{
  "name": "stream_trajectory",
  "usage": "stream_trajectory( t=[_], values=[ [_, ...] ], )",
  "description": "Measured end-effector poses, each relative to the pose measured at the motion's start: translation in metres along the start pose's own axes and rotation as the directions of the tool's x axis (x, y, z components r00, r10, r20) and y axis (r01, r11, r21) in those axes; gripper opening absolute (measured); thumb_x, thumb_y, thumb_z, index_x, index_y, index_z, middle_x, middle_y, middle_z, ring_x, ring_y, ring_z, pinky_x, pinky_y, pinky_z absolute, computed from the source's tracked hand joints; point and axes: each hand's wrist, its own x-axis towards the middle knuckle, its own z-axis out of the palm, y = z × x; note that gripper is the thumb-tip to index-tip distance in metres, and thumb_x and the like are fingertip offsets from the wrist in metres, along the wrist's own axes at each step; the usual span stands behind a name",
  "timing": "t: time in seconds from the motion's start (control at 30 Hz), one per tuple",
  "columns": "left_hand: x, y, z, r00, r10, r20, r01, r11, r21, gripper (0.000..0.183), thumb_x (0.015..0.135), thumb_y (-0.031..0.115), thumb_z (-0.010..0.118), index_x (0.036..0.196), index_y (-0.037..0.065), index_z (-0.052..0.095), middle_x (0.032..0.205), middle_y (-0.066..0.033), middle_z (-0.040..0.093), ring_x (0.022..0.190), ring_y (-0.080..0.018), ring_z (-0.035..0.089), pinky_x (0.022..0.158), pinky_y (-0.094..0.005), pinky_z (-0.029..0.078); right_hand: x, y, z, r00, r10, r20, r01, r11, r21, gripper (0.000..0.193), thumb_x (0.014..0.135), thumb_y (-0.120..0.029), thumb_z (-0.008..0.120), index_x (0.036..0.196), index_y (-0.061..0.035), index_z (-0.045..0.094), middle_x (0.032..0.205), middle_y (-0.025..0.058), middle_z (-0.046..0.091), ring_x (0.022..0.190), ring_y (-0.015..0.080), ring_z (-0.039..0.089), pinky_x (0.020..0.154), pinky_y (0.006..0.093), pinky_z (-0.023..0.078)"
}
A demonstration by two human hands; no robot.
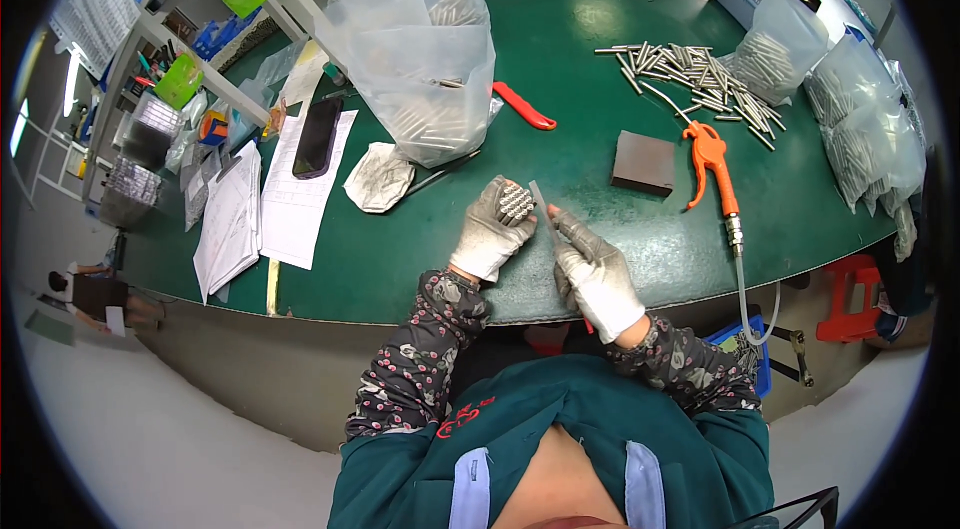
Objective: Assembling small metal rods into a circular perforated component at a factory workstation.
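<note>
My left hand [492, 229], in a worn white glove, is closed round a bundle of metal pins [516, 203], their round ends facing up. Beside it, my gloved right hand [598, 281] grips a slim flat grey tool [539, 197], whose tip stands close to the bundle. A bit of red shows below the right palm, perhaps the tool's handle. Whether the tip touches the pins I cannot tell. Right of my hands sits a dark brown square block [643, 163]. Behind it, many loose metal pins [700, 79] lie in a heap on the green table [570, 69].
An orange air blow gun [712, 164] with a hose lies at the right. Bags of pins [430, 119] stand behind my left hand, more bags [865, 119] at the far right. A red-handled tool [524, 107], crumpled cloth [379, 178], phone [318, 137] and papers [230, 219] lie about.
</note>
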Motion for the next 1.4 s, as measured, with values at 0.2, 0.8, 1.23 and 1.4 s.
stream_trajectory(
  t=[0.2,0.8,1.23,1.4],
  values=[
    [-0.002,0.001,0.005,0.999,0.044,0.002,-0.044,0.992,-0.122,0.038,0.068,-0.001,0.069,0.099,0.001,0.047,0.089,-0.0029,0.058,0.080,-0.0095,0.058,0.069,-0.0243,0.050,0.003,0.010,0.015,1.000,-0.003,0.004,0.003,0.995,0.099,0.038,0.088,-0.014,0.047,0.126,-0.0107,0.049,0.058,0.0010,0.050,0.047,0.0063,0.045,0.045,0.0220,0.039],
    [0.002,-0.015,0.003,0.998,0.057,0.012,-0.056,0.991,-0.118,0.037,0.066,0.002,0.069,0.096,0.003,0.047,0.087,-0.0057,0.059,0.082,-0.0110,0.059,0.070,-0.0252,0.049,0.037,-0.006,0.023,0.985,0.013,-0.175,0.031,0.969,0.246,0.035,0.090,-0.015,0.048,0.124,-0.0079,0.051,0.066,-0.0009,0.052,0.049,0.0057,0.042,0.048,0.0193,0.037],
    [0.005,-0.002,0.006,0.996,0.081,0.023,-0.073,0.965,-0.253,0.034,0.068,-0.005,0.066,0.095,0.002,0.045,0.091,-0.0045,0.058,0.084,-0.0107,0.057,0.072,-0.0239,0.049,0.034,0.001,0.022,0.988,0.014,-0.155,0.003,0.994,0.109,0.039,0.088,-0.013,0.047,0.127,-0.0140,0.050,0.060,-0.0009,0.050,0.046,0.0062,0.044,0.040,0.0203,0.035],
    [0.002,-0.001,0.008,0.997,0.068,-0.034,-0.068,0.997,-0.021,0.033,0.069,-0.007,0.064,0.094,0.002,0.045,0.087,-0.0036,0.056,0.082,-0.0095,0.057,0.071,-0.0229,0.048,0.024,-0.010,0.009,0.987,0.039,-0.155,-0.002,0.973,0.232,0.040,0.086,-0.012,0.046,0.126,-0.0042,0.048,0.060,0.0000,0.049,0.045,0.0069,0.043,0.038,0.0211,0.034]
  ],
)
